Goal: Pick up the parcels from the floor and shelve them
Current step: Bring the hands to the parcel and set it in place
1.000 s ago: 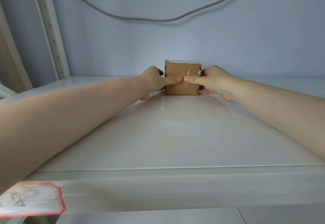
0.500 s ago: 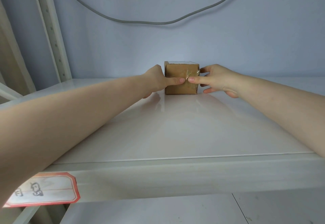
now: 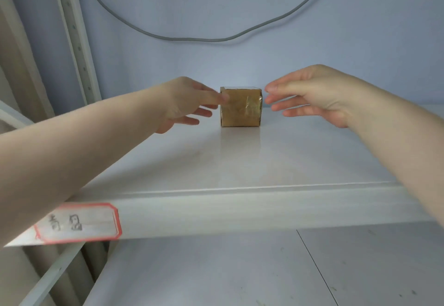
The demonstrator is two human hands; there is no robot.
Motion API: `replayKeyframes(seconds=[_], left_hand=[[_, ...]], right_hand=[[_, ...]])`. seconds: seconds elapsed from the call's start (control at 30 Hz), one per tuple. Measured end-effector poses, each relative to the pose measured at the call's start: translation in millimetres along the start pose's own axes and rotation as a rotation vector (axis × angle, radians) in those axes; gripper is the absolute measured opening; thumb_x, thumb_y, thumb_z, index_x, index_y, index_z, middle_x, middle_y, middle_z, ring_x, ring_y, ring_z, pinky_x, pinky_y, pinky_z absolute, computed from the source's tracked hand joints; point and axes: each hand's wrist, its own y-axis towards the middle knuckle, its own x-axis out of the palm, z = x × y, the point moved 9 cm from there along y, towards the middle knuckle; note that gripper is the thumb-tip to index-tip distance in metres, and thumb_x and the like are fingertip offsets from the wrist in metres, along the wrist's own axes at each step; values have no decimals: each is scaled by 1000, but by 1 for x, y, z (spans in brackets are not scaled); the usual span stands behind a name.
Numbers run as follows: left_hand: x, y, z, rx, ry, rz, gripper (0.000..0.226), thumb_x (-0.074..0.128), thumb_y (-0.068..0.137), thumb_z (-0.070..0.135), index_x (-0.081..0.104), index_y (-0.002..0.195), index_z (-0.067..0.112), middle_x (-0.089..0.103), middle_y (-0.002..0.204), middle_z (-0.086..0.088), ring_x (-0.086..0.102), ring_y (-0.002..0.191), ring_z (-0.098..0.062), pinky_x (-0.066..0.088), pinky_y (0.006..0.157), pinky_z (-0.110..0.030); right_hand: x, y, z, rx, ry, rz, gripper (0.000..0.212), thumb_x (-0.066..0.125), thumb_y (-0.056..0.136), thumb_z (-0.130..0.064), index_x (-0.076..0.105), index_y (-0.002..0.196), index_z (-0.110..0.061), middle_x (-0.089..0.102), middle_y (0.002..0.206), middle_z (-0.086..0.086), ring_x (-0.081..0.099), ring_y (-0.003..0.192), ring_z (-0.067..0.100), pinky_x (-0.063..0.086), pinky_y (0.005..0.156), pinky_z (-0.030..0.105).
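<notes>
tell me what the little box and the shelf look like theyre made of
The box looks like brown corrugated cardboard, matte, with glossy clear tape across its front that catches the light. The shelf has a smooth, semi-gloss white surface that faintly reflects the box; it could be painted metal or laminated board, and the picture does not settle which.

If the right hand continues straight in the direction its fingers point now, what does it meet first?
The right hand is open, with its fingers pointing left toward the cardboard parcel on the shelf. It would probably meet the parcel's right side first. Depth is unclear, so it might pass just in front.
</notes>
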Motion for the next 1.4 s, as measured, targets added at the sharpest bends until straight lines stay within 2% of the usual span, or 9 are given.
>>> replayKeyframes(seconds=[0.07, 0.23, 0.37, 0.5, 0.7, 0.87, 1.0, 1.23, 1.4], left_hand=[[3, -31, 13, 74, -118, 7, 21, 72, 88, 27, 73, 107, 17, 77, 113, -3, 72, 110, -19, 55, 99, -35], [9, -124, 29, 290, -436, 160, 17, 67, 90, 24, 72, 104, 17, 78, 93, 5, 76, 91, -10, 60, 86, -26], [25, -204, -2, 297, -634, 349, 19, 61, 89, 24, 71, 104, 18, 78, 92, 6, 74, 89, -9, 57, 84, -23], [54, -272, -56, 151, -715, 566, 18, 59, 89, 20, 68, 104, 17, 78, 87, 6, 73, 83, -7, 56, 82, -22], [95, -369, -135, -138, -753, 742, 33, 66, 74, 24, 70, 106, 15, 79, 88, 3, 73, 82, -9, 58, 84, -24], [125, -456, -194, -344, -834, 874, 31, 68, 74, 21, 71, 104, 15, 79, 88, 3, 73, 80, -10, 57, 84, -25], [151, -542, -241, -508, -854, 959, 17, 62, 94, 11, 70, 108, 14, 78, 94, 0, 72, 84, -10, 55, 88, -26], [193, -745, -295, -771, -905, 1156, 12, 64, 93, 9, 70, 101, 17, 77, 89, 3, 70, 80, -9, 57, 74, -16], [223, -884, -294, -889, -917, 1344, 12, 63, 94, 10, 70, 100, 18, 76, 97, 0, 70, 86, -11, 55, 76, -18]], right_hand=[[15, -22, -13, -64, 145, -75, 28, 69, 86, -21, 70, 111, -9, 76, 95, 6, 71, 88, 19, 58, 75, 23], [37, -90, -35, -244, 525, -298, 20, 58, 91, -15, 69, 106, -8, 74, 86, 2, 70, 79, 13, 56, 74, 22], [54, -144, -21, -264, 661, -456, 15, 55, 92, -14, 69, 98, -14, 74, 83, -2, 69, 76, 10, 54, 69, 20], [97, -188, 23, -157, 676, -621, 15, 56, 91, -15, 71, 94, -18, 75, 81, -4, 70, 74, 7, 53, 67, 18], [170, -261, 98, 120, 674, -754, 12, 62, 88, -15, 72, 94, -18, 75, 83, -2, 69, 74, 8, 52, 67, 18], [229, -345, 141, 312, 595, -875, 10, 64, 89, -14, 71, 96, -14, 75, 81, 0, 69, 75, 10, 54, 70, 21], [273, -426, 161, 412, 491, -973, 12, 65, 88, -14, 72, 98, -13, 75, 80, -1, 69, 74, 9, 54, 69, 19], [341, -605, 183, 627, 367, -1136, 6, 64, 89, -13, 69, 91, -16, 74, 71, -4, 66, 66, 7, 51, 65, 17], [369, -725, 171, 645, 268, -1358, 9, 64, 89, -11, 68, 97, -12, 71, 80, 1, 64, 71, 10, 51, 70, 19]])
